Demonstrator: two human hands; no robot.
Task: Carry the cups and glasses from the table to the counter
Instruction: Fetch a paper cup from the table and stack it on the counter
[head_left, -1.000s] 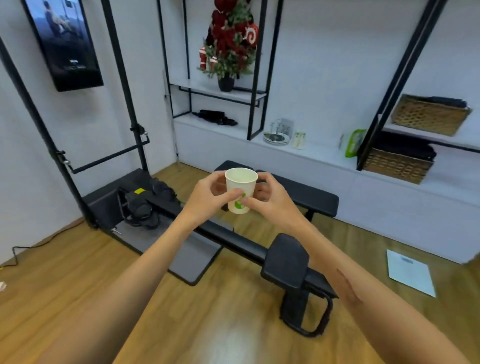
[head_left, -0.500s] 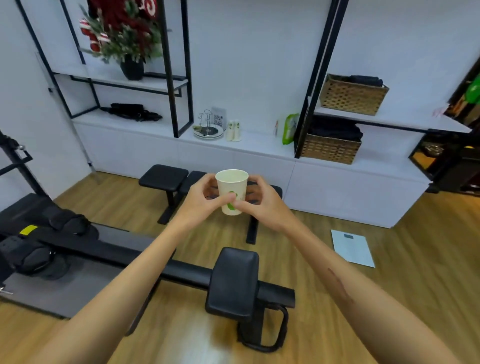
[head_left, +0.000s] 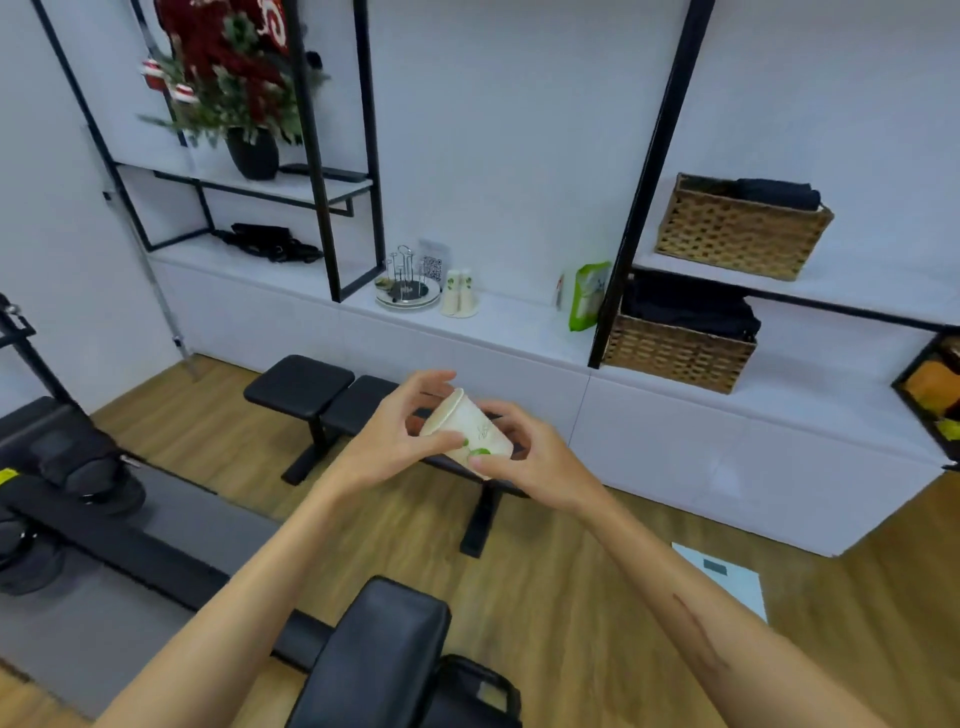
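Note:
A white paper cup with a green mark is held in front of me, tipped so its mouth points up and to the left. My left hand grips it near the rim and my right hand holds its base end. Beyond them runs the white counter. Two upside-down stacks of matching paper cups stand on it beside a wire cup rack on a round plate.
A black padded bench stands between me and the counter, and a black exercise machine fills the floor at my left and feet. Wicker baskets, a green bag and a potted plant sit on the shelving. A white scale lies on the wood floor.
The view has swung right and moved closer to the counter. The cup, upright before, is now tilted with its mouth toward the left.

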